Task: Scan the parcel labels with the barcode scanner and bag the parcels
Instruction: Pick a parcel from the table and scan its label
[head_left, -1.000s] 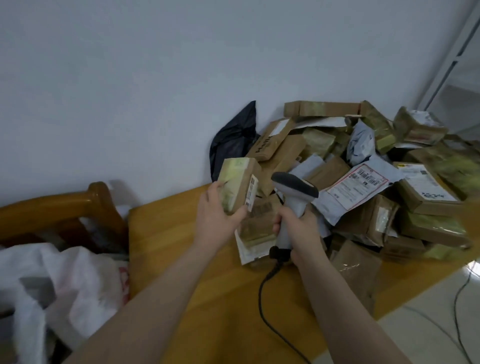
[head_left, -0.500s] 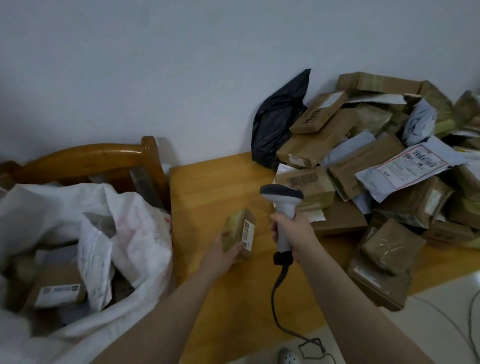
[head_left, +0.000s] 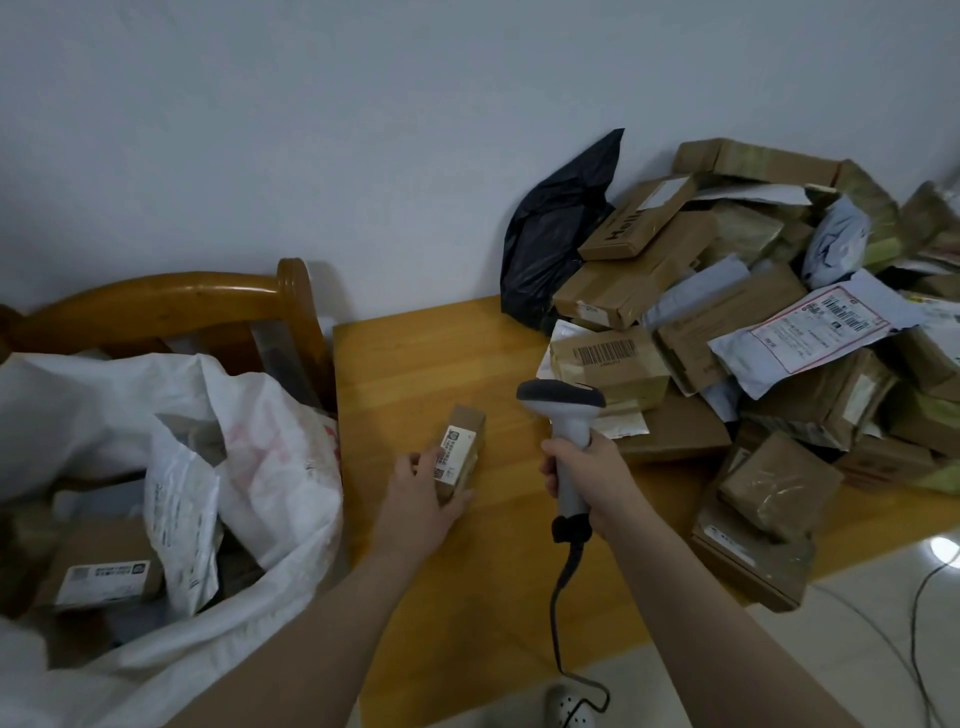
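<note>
My left hand (head_left: 422, 501) grips a small brown parcel (head_left: 464, 446) with a white label on its upper face, low over the wooden table (head_left: 415, 364). My right hand (head_left: 592, 480) holds the grey barcode scanner (head_left: 563, 410) upright by its handle, head pointing left, just right of the parcel. A large white sack (head_left: 260, 457) stands open at the left, with several parcels inside. A big heap of parcels (head_left: 753, 332) covers the right of the table.
A wooden chair back (head_left: 171, 296) rises behind the sack. A black plastic bag (head_left: 556, 228) leans on the wall beside the heap. The scanner's cable (head_left: 563, 597) hangs to the floor, where a shoe (head_left: 569, 709) shows. Another cable (head_left: 930, 582) lies at the right.
My left hand has lowered the small parcel from in front of the scanner and carried it leftward towards the sack. The view has swung left, bringing the sack in.
</note>
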